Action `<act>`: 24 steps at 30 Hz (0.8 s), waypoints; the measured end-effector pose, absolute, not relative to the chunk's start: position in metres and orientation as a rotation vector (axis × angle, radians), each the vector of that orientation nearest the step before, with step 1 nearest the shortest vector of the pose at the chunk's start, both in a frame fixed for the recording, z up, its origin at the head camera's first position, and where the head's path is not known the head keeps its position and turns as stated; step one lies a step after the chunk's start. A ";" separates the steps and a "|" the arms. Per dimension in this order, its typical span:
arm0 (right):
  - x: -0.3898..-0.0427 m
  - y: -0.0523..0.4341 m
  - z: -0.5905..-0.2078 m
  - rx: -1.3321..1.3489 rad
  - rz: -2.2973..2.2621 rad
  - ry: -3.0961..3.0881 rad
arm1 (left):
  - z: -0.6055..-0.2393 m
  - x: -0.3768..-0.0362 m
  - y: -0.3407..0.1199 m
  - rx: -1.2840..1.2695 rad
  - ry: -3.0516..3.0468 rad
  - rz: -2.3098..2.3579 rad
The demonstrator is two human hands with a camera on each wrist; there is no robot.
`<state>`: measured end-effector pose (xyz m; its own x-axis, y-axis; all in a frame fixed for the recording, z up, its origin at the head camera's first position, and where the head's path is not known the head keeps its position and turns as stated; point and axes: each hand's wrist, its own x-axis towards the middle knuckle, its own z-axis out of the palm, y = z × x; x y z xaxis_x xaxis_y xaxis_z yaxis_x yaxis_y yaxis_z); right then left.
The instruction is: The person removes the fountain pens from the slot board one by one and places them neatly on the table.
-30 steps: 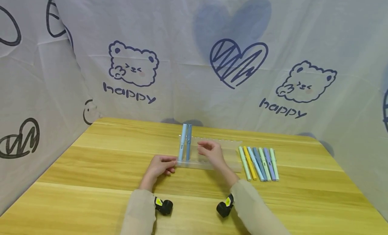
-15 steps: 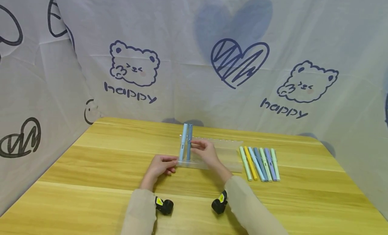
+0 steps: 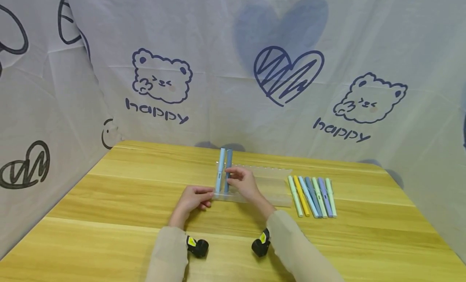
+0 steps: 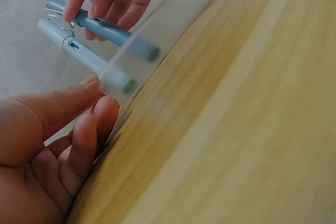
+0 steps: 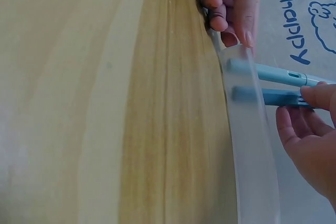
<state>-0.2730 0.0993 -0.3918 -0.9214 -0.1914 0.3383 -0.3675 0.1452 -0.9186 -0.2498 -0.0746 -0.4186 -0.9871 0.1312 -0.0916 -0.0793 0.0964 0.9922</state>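
Observation:
A clear plastic pen rack (image 3: 271,185) lies on the wooden table (image 3: 109,201). Two pens lean in its left slots: a light blue pen (image 3: 220,168) and a darker blue pen (image 3: 227,162). My right hand (image 3: 243,183) pinches the darker blue pen (image 4: 113,31) (image 5: 273,97) at its middle. My left hand (image 3: 193,199) grips the rack's left front corner (image 4: 123,85) with thumb and fingers. The light blue pen (image 4: 84,56) (image 5: 268,73) stands free beside it.
Several pens (image 3: 313,195) in green, yellow, blue and purple lie side by side on the table right of the rack. A white printed cloth (image 3: 233,71) hangs behind and on both sides. Bare wood stretches left and in front.
My right hand moved left from above the rack's middle and took hold of the darker blue pen. The left hand stayed on the rack's corner.

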 end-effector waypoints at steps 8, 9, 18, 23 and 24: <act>-0.271 0.101 -0.393 0.579 1.774 -2.223 | -0.417 -0.249 -0.074 0.073 2.207 2.014; -0.271 0.102 -0.392 0.579 1.762 -2.210 | -0.417 -0.249 -0.074 0.068 2.203 2.013; -0.266 0.104 -0.382 0.603 1.662 -2.125 | -0.416 -0.248 -0.075 0.081 2.189 2.025; -0.262 0.106 -0.374 0.595 1.624 -2.096 | -0.415 -0.247 -0.075 0.085 2.193 2.024; -0.258 0.106 -0.370 0.592 1.620 -2.095 | -0.416 -0.247 -0.075 0.100 2.191 2.031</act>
